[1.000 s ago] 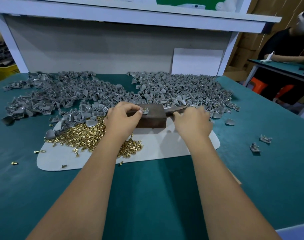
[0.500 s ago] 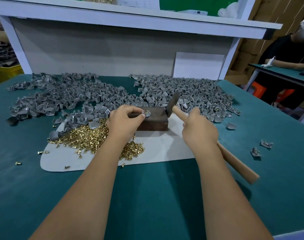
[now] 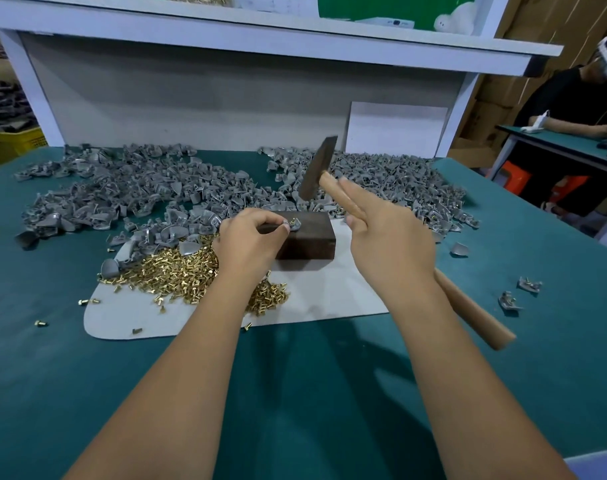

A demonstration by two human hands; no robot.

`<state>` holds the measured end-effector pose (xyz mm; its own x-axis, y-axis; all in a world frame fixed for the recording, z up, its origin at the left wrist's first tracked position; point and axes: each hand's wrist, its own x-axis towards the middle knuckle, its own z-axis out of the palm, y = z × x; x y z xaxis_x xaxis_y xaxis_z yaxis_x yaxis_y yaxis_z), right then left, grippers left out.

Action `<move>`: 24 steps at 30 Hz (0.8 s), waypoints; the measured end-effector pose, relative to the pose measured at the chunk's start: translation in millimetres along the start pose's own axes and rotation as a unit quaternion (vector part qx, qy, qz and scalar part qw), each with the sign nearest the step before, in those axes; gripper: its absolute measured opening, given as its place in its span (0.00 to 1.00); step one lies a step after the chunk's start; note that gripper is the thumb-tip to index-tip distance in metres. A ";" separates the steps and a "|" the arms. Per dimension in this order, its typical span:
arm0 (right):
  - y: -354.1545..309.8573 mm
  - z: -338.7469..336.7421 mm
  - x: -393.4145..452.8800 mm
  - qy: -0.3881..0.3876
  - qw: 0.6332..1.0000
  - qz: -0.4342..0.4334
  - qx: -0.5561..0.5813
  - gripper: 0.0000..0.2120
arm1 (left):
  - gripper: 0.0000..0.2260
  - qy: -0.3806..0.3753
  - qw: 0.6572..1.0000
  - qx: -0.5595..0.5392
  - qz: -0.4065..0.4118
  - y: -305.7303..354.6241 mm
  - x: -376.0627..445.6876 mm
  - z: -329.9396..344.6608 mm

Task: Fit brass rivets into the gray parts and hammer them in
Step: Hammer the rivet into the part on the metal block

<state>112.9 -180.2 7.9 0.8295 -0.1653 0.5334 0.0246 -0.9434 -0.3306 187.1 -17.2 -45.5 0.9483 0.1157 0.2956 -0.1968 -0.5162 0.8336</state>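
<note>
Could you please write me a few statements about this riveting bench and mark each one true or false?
1. The right hand holds the hammer raised above the dark block. True.
2. The left hand lies flat on the green table, holding nothing. False: it pinches a gray part on top of the block.
3. The brass rivets are heaped on the pale mat, left of the block. True.
4. The hammer has a metal handle. False: the handle is wooden.
5. Two loose gray parts lie on the table to the right of the mat. True.
</note>
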 end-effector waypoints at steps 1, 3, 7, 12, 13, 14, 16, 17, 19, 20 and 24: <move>-2.4 1.6 -1.4 0.004 1.000 -0.007 -0.006 0.25 | 0.10 0.002 1.000 0.001 -0.002 -0.4 0.1 0.4; -5.4 5.1 -3.7 -0.023 0.998 -0.030 -0.040 0.26 | 0.11 0.008 1.000 0.004 -0.001 -0.9 0.3 1.1; -8.7 4.5 3.1 -0.020 0.997 -0.039 -0.060 0.25 | 0.12 0.017 1.000 0.001 -0.014 -0.5 0.8 3.0; -11.4 6.7 -1.4 -0.014 0.997 -0.050 -0.052 0.27 | 0.13 0.017 1.000 -0.012 -0.007 -3.1 2.0 3.3; -11.5 7.5 -1.6 -0.033 0.996 -0.058 -0.065 0.27 | 0.13 0.016 1.000 -0.018 -0.011 -3.5 1.7 3.2; -11.9 6.9 -0.6 -0.040 0.995 -0.058 -0.068 0.27 | 0.13 0.016 1.000 -0.021 -0.013 -3.5 1.4 3.2; -12.7 5.2 4.5 -0.009 0.998 -0.046 -0.045 0.26 | 0.13 0.024 1.000 -0.015 -0.013 -3.5 1.1 3.4; -12.7 4.7 4.9 0.021 0.999 -0.040 -0.029 0.26 | 0.13 0.026 1.000 -0.006 -0.005 -3.4 1.5 3.9; -12.8 5.8 1.5 0.053 0.998 -0.037 -0.019 0.27 | 0.12 0.024 1.000 0.004 0.012 -5.0 2.3 4.6; -12.6 7.6 -0.4 0.033 0.998 -0.041 -0.033 0.27 | 0.12 0.023 1.000 0.001 0.009 -4.9 2.0 4.5; -13.2 11.5 -0.9 -0.048 0.994 -0.049 -0.090 0.27 | 0.13 0.019 1.000 -0.017 -0.008 -4.5 1.8 5.0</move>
<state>118.3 -164.3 2.8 0.8780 -0.0495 0.4760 0.0153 -0.9912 -0.1315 190.9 -18.9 -51.1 0.9415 0.1560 0.2987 -0.1902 -0.4858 0.8531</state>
